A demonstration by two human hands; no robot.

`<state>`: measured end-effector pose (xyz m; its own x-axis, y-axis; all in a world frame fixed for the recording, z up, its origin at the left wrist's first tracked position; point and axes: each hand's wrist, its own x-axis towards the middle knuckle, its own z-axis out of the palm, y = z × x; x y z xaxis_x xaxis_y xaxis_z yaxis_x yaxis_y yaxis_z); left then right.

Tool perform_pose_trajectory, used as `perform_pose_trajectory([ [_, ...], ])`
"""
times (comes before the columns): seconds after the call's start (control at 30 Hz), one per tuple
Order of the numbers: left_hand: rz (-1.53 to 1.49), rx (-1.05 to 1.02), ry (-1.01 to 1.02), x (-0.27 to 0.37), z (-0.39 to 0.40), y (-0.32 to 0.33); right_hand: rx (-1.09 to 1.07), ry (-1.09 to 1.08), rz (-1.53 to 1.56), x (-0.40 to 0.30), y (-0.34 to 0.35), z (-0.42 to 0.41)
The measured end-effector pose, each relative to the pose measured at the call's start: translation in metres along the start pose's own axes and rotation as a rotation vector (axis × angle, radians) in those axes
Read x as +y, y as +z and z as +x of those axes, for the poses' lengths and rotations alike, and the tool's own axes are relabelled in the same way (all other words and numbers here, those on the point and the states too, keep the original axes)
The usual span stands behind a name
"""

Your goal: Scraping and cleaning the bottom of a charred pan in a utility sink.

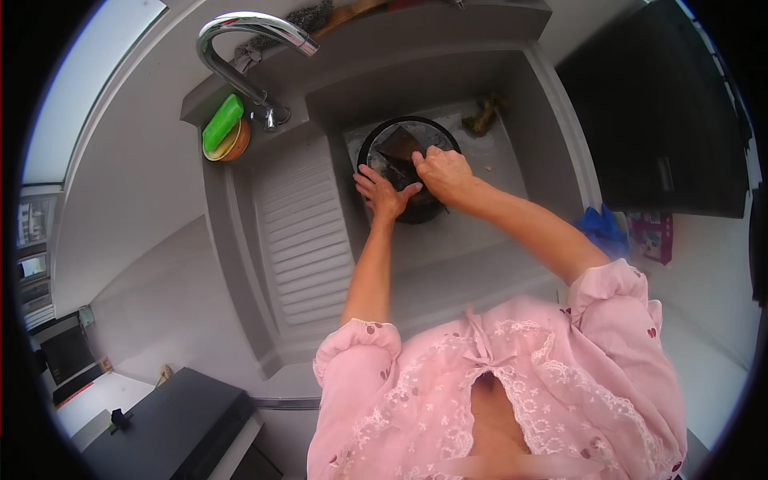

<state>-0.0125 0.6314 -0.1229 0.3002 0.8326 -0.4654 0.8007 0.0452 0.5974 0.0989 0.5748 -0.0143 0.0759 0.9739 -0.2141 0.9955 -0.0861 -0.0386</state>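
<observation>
A round black pan (pixel 414 214) lies in the sink basin, its inside wet and streaked with pale suds or residue. At its left rim is my left hand (pixel 384 193), fingers spread over the edge and thumb reaching inward, holding the pan. My right hand (pixel 445 174) is closed on the near corner of a flat brown square piece (pixel 398 146), perhaps a scraper or scouring pad, which lies against the pan's inside. My fingers hide part of this piece and of the pan's middle.
A yellowish-brown scrubber or rag (pixel 482 119) lies in the basin's far right corner. Left of the basin are a ribbed drainboard (pixel 309 240) and a chrome faucet (pixel 264 90). A green sponge (pixel 223 122) rests on an orange bowl (pixel 239 144). A blue cloth or glove (pixel 603 231) lies right.
</observation>
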Motion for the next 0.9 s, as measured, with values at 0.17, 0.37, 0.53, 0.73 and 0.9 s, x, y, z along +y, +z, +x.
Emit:
perform_pose_trajectory([
  [0.17,-0.082,-0.002,-0.003,0.004,-0.001,-0.003,-0.074,0.049,0.047,-0.009,-0.004,-0.014],
  [0.37,-0.096,-0.027,-0.005,0.001,0.003,0.0,-0.048,0.074,0.06,-0.017,-0.007,0.01],
  [0.53,-0.065,0.028,0.037,-0.005,0.003,0.0,0.021,0.076,0.057,-0.026,0.0,0.004],
  [0.73,-0.13,0.079,0.051,-0.001,-0.001,0.001,0.023,0.075,0.082,-0.03,0.0,-0.007],
  [0.9,-0.129,0.156,0.127,-0.014,0.004,0.009,0.077,0.029,0.105,-0.034,0.005,0.019],
])
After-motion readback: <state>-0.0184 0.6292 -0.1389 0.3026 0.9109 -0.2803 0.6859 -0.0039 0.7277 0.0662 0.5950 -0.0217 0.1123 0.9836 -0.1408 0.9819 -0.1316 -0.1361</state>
